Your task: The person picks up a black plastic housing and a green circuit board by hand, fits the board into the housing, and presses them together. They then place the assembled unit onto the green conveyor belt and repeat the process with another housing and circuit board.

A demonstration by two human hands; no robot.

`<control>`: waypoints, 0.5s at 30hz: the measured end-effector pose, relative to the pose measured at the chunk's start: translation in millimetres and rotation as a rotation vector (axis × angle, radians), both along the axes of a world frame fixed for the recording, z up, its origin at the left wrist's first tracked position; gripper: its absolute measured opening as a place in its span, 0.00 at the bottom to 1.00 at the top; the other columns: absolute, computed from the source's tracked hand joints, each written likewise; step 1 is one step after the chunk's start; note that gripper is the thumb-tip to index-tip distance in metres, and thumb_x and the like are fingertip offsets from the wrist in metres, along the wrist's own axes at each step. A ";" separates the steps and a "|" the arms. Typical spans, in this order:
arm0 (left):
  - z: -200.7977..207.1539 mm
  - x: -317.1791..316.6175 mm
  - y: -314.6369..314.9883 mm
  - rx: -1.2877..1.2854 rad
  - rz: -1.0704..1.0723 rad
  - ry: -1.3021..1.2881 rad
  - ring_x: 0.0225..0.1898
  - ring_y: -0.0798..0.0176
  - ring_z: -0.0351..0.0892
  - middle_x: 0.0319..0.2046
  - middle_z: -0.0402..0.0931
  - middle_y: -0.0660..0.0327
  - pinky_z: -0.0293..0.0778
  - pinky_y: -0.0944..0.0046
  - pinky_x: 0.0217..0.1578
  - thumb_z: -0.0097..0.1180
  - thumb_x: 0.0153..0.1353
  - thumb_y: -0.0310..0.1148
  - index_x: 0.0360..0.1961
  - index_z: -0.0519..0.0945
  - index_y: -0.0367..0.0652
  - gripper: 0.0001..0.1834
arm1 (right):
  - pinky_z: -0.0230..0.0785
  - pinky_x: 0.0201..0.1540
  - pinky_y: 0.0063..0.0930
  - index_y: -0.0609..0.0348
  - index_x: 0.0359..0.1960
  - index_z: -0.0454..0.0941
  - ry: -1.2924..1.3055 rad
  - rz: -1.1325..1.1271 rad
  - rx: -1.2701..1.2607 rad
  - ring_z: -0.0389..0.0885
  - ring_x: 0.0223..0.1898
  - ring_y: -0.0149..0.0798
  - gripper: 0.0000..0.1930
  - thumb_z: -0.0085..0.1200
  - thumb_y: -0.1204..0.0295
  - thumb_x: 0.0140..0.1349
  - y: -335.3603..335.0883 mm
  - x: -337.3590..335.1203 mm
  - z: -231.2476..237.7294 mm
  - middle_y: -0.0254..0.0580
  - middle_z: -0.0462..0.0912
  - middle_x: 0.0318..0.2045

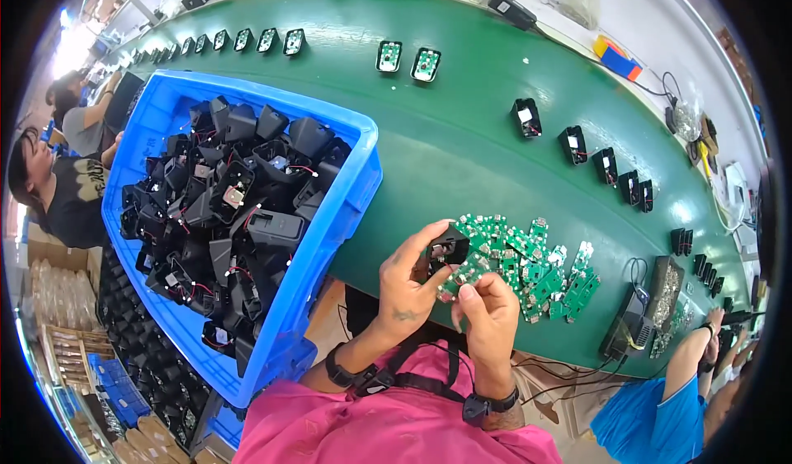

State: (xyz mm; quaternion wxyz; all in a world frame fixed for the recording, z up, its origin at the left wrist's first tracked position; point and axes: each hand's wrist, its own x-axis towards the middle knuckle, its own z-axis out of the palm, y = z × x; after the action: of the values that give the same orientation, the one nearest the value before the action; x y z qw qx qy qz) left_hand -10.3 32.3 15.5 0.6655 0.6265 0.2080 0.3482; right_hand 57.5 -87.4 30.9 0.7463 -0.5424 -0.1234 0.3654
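Note:
My left hand (pixel 408 287) is closed around a black plastic housing (pixel 448 249), its open side turned toward my right hand. Between the thumb and fingers of my right hand (pixel 491 307) is a small green circuit board (pixel 464 276), held right at the housing's opening. Whether the board touches the housing I cannot tell. Just beyond my hands a loose pile of green circuit boards (pixel 540 278) lies on the green table (pixel 445 159). To the left stands a blue bin (pixel 367 146) heaped with black housings (pixel 276 229), some showing red wires.
Two housings with boards (pixel 426 65) sit at the table's far side, with a row of similar ones (pixel 268 40) leftward. Several black housings (pixel 573 144) line the right. A black power device (pixel 629 324) stands near a person in blue (pixel 660 414). Other people (pixel 66 188) are at left.

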 end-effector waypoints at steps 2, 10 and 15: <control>-0.2 -1.9 -0.7 0.104 0.008 0.043 0.53 0.65 0.77 0.55 0.75 0.56 0.76 0.66 0.51 0.59 0.54 0.09 0.62 0.72 0.36 0.32 | 0.68 0.26 0.18 0.64 0.38 0.75 -0.152 -0.017 -0.079 0.77 0.24 0.25 0.05 0.53 0.75 0.69 -2.0 -4.6 2.4 0.34 0.79 0.28; -0.7 -3.5 4.0 0.197 -0.117 0.155 0.47 0.68 0.77 0.51 0.77 0.56 0.74 0.70 0.47 0.57 0.61 0.17 0.61 0.75 0.35 0.25 | 0.63 0.22 0.19 0.64 0.32 0.74 -0.564 0.236 -0.255 0.72 0.20 0.23 0.10 0.49 0.72 0.72 -6.3 18.7 13.3 0.31 0.75 0.20; 4.2 0.9 6.5 0.222 -0.154 0.172 0.44 0.69 0.78 0.50 0.77 0.56 0.76 0.70 0.42 0.60 0.61 0.21 0.62 0.75 0.38 0.26 | 0.61 0.21 0.21 0.64 0.31 0.74 -0.578 0.188 -0.289 0.70 0.18 0.24 0.11 0.50 0.71 0.71 -5.3 17.5 14.9 0.31 0.73 0.18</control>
State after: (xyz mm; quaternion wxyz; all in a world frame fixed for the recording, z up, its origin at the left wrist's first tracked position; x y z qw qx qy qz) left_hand -9.4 38.8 19.6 0.5967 0.7378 0.1758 0.2622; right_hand 75.0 -92.7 45.9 0.5587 -0.7101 -0.3264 0.2775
